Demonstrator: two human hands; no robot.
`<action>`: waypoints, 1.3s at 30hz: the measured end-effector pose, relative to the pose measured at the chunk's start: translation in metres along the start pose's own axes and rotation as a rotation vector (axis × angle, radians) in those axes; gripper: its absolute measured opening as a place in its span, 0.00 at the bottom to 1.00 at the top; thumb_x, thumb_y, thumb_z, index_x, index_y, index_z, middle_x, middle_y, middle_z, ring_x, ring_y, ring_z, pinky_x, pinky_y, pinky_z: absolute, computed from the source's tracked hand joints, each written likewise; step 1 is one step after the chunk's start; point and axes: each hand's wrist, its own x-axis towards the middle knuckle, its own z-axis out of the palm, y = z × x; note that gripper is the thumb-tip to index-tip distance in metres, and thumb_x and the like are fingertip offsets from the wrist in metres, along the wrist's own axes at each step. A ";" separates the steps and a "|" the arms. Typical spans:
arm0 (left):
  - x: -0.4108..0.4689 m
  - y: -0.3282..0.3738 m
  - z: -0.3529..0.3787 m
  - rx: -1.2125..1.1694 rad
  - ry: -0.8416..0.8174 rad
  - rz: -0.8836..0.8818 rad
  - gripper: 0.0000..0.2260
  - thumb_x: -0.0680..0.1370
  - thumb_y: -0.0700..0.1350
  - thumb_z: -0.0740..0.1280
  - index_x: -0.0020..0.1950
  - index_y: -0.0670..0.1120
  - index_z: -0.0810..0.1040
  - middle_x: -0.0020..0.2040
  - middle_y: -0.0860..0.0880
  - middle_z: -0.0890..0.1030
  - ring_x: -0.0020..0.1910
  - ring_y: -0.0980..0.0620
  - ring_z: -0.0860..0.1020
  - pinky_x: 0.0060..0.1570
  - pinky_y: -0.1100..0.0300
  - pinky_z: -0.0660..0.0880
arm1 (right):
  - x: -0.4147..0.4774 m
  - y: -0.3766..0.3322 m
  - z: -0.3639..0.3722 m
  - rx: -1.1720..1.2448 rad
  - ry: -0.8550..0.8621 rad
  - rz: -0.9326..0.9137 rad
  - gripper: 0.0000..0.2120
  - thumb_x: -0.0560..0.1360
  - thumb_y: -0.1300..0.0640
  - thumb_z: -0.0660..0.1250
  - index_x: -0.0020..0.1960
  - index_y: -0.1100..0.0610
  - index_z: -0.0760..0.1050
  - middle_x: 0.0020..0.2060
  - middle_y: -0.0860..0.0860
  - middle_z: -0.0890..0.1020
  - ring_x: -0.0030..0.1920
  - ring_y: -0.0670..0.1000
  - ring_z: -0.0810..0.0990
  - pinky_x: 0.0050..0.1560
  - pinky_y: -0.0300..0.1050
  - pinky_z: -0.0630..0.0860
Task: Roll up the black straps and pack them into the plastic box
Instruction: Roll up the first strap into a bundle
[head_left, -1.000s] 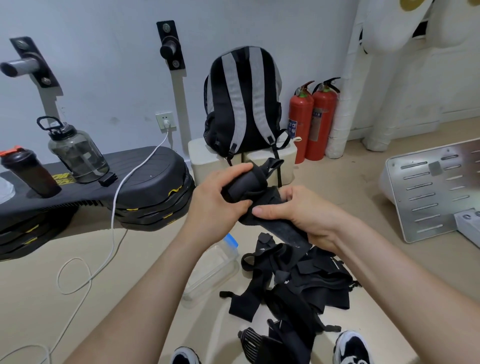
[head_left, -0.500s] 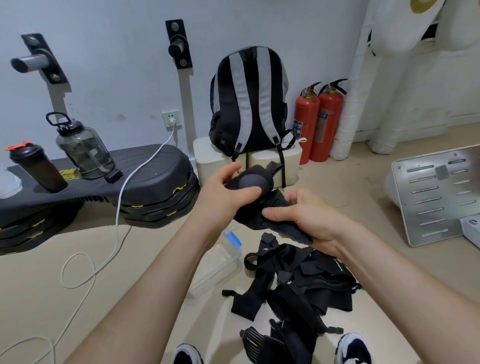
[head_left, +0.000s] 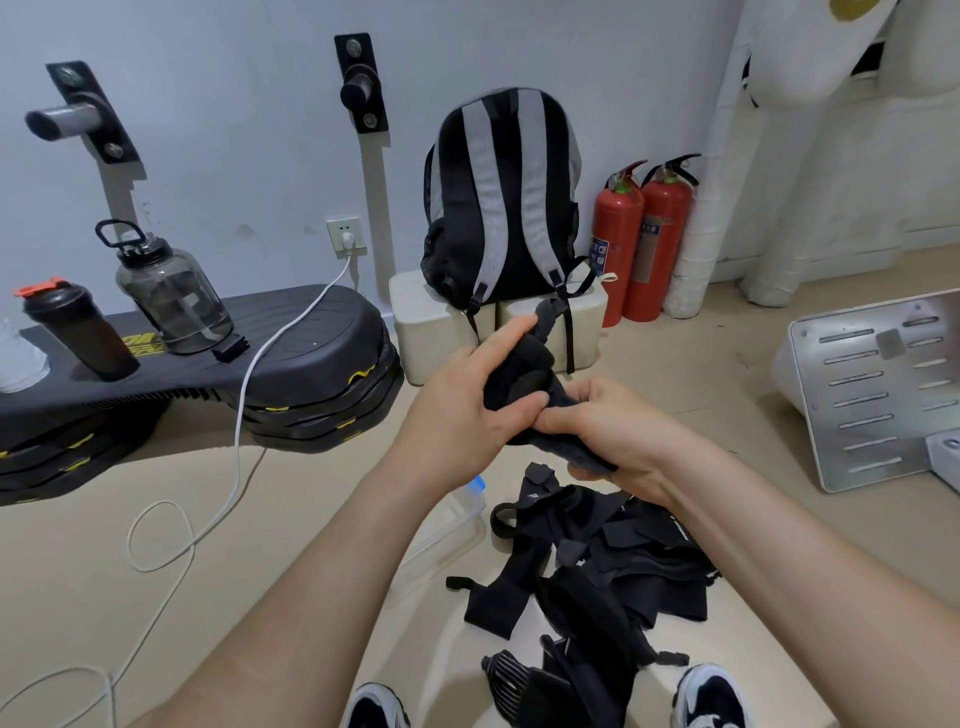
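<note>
Left hand (head_left: 467, 410) curled round half-rolled strap (head_left: 519, 369), thumb pressing roll. Right hand (head_left: 613, 431) pinching loose tail at 4 o'clock of roll. Pile of straps (head_left: 597, 571) on floor at 6 o'clock, unrolled. Plastic box (head_left: 452, 525) at 7 o'clock of hands, partly behind left forearm, contents unreadable. Judged early: most rolling and all visible packing left.

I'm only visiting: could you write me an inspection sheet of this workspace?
Surface: beige floor, straps lying on it.
Job's things: one strap part-rolled in both hands; pile of loose straps beside the plastic box.
Clutter: backpack, two fire extinguishers, water jug and shaker bottle on a black platform.
Hands: left hand grips the roll; right hand holds the tail.
Cables: white cable runs from wall socket across floor.
Surroundings: wall pegs, metal panel.
</note>
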 end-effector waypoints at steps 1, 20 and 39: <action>0.001 -0.003 0.001 0.072 0.006 0.023 0.30 0.77 0.50 0.71 0.74 0.67 0.63 0.60 0.53 0.76 0.59 0.55 0.75 0.60 0.57 0.75 | 0.000 -0.001 -0.001 -0.008 0.010 0.006 0.05 0.78 0.67 0.63 0.44 0.63 0.74 0.31 0.58 0.74 0.26 0.49 0.67 0.26 0.39 0.58; 0.005 0.004 -0.010 -0.444 -0.075 -0.324 0.11 0.72 0.39 0.76 0.53 0.46 0.81 0.43 0.49 0.85 0.41 0.52 0.84 0.37 0.61 0.79 | -0.001 -0.003 -0.013 -0.179 0.022 -0.055 0.04 0.77 0.65 0.69 0.45 0.65 0.80 0.34 0.57 0.82 0.36 0.52 0.78 0.41 0.47 0.74; 0.005 -0.006 0.007 0.003 -0.074 -0.162 0.30 0.80 0.53 0.66 0.78 0.55 0.54 0.58 0.52 0.77 0.53 0.52 0.79 0.52 0.56 0.77 | -0.007 -0.006 0.002 -0.479 0.183 -0.179 0.11 0.81 0.57 0.63 0.42 0.56 0.80 0.28 0.46 0.81 0.29 0.45 0.75 0.34 0.42 0.72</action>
